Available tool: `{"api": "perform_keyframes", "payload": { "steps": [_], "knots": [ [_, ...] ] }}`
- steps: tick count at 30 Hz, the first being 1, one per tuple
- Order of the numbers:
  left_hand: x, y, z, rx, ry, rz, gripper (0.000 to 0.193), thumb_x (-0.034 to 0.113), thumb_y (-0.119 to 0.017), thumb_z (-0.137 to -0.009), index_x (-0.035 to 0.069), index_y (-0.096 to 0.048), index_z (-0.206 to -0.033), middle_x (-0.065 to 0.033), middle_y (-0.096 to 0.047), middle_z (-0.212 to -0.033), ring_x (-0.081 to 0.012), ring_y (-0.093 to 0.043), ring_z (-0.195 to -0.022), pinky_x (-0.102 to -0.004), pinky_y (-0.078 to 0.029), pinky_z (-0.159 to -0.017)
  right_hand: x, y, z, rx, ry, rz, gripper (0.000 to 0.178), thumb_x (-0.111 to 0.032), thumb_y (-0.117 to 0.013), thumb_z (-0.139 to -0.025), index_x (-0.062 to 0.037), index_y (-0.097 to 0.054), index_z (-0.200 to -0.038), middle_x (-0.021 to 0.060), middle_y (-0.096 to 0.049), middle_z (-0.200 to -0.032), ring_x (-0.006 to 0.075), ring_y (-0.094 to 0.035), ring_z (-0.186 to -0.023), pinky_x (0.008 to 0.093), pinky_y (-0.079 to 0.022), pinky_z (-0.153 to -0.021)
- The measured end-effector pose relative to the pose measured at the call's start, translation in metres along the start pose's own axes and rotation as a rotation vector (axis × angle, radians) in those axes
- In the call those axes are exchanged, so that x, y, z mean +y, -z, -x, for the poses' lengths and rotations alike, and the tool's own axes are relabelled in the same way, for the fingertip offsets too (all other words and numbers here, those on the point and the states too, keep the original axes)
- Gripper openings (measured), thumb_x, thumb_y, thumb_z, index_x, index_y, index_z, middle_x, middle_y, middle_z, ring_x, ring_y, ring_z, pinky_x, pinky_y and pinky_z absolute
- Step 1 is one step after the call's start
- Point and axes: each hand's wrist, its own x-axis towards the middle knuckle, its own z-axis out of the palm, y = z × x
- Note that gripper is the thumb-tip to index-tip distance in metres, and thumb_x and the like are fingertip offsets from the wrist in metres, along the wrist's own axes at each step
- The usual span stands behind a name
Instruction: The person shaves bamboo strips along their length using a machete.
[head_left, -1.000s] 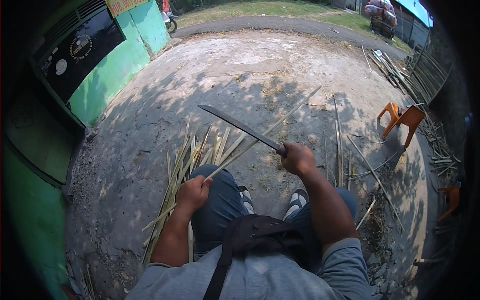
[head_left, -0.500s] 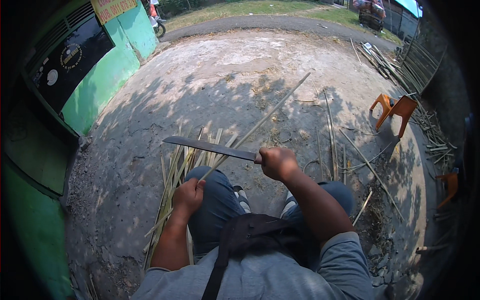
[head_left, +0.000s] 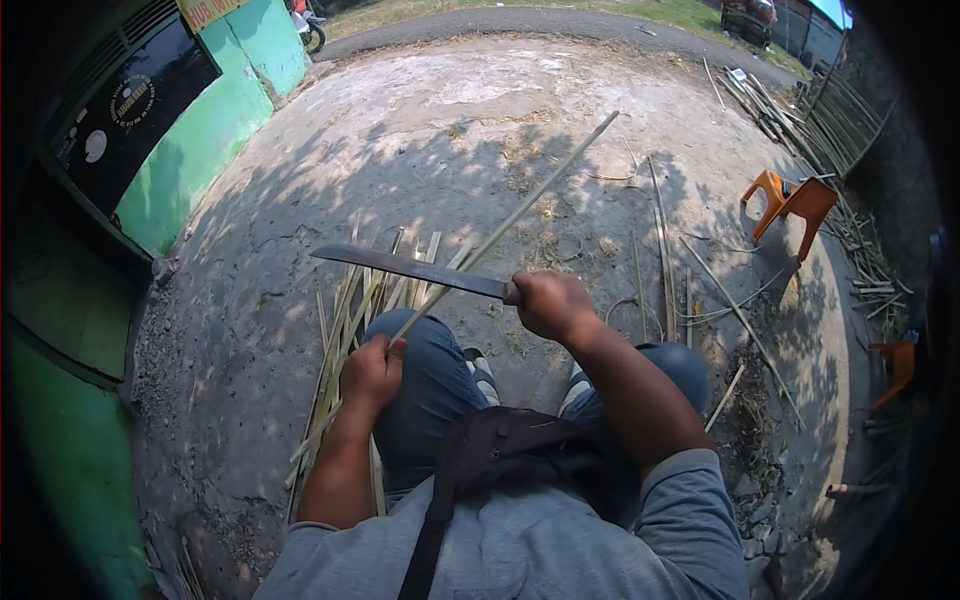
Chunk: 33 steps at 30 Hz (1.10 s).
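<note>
My left hand, over my left knee, is closed round the near end of a long, thin bamboo strip. The strip slants away to the far right, its far end over the concrete. My right hand grips the handle of a machete. Its dark blade points left and crosses the strip a short way beyond my left hand; whether the edge touches the strip I cannot tell. Beside my left leg lies a loose pile of split bamboo strips, partly hidden by my arm and knee.
Several bamboo lengths lie on the ground ahead to the right. An orange plastic chair stands farther right, near stacked bamboo poles. A green wall borders the left side. A road runs across the far end.
The whole view has shifted slightly. Both hands, the machete and the strip sit a little higher in the picture, and the strip's far end reaches farther up. Both grips are unchanged.
</note>
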Motion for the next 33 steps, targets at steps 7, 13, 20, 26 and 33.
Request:
{"api": "perform_keyframes", "payload": {
  "steps": [7, 13, 20, 26, 33],
  "knots": [
    [-0.003, -0.005, 0.001, 0.055, -0.021, -0.010, 0.044, 0.045, -0.061, -0.106, 0.006, -0.063, -0.087, -0.0239, -0.069, -0.078, -0.0507, -0.068, -0.077, -0.0597, -0.051, -0.065, 0.015, 0.002, -0.010, 0.019, -0.062, 0.014, 0.026, -0.033, -0.064, -0.098, -0.0112, -0.075, -0.086, 0.0189, -0.074, -0.083, 0.0413, -0.074, -0.082, 0.0535, -0.058, -0.073],
    [-0.001, -0.004, 0.002, 0.062, -0.030, -0.020, 0.043, 0.044, -0.061, -0.106, 0.006, -0.063, -0.088, -0.0234, -0.069, -0.078, -0.0505, -0.068, -0.077, -0.0595, -0.051, -0.065, 0.021, 0.010, -0.010, 0.003, -0.082, 0.012, 0.023, -0.030, -0.065, -0.096, -0.0101, -0.072, -0.087, 0.0205, -0.071, -0.079, 0.0440, -0.071, -0.080, 0.0558, -0.057, -0.074],
    [-0.001, -0.004, 0.003, 0.063, -0.019, 0.000, 0.043, 0.044, -0.061, -0.106, 0.006, -0.062, -0.087, -0.0226, -0.068, -0.078, -0.0505, -0.067, -0.076, -0.0599, -0.050, -0.065, 0.023, 0.010, -0.011, -0.042, -0.141, 0.008, 0.022, -0.029, -0.064, -0.096, -0.0101, -0.073, -0.090, 0.0213, -0.072, -0.083, 0.0450, -0.072, -0.084, 0.0563, -0.056, -0.076],
    [0.002, -0.003, 0.003, 0.071, -0.035, -0.006, 0.042, 0.043, -0.061, -0.106, 0.006, -0.060, -0.086, -0.0222, -0.068, -0.081, -0.0505, -0.067, -0.077, -0.0600, -0.050, -0.065, 0.025, 0.014, -0.012, -0.088, -0.160, 0.061, 0.023, -0.032, -0.065, -0.097, -0.0128, -0.076, -0.093, 0.0172, -0.075, -0.088, 0.0404, -0.075, -0.087, 0.0527, -0.059, -0.077],
    [0.005, -0.004, 0.005, 0.080, -0.025, -0.026, 0.042, 0.043, -0.061, -0.107, 0.006, -0.061, -0.087, -0.0220, -0.069, -0.081, -0.0506, -0.067, -0.077, -0.0602, -0.050, -0.065, 0.028, 0.020, -0.013, -0.114, -0.196, 0.087, 0.021, -0.031, -0.065, -0.097, -0.0134, -0.076, -0.096, 0.0164, -0.076, -0.092, 0.0389, -0.075, -0.090, 0.0515, -0.059, -0.081]
  ]
}}
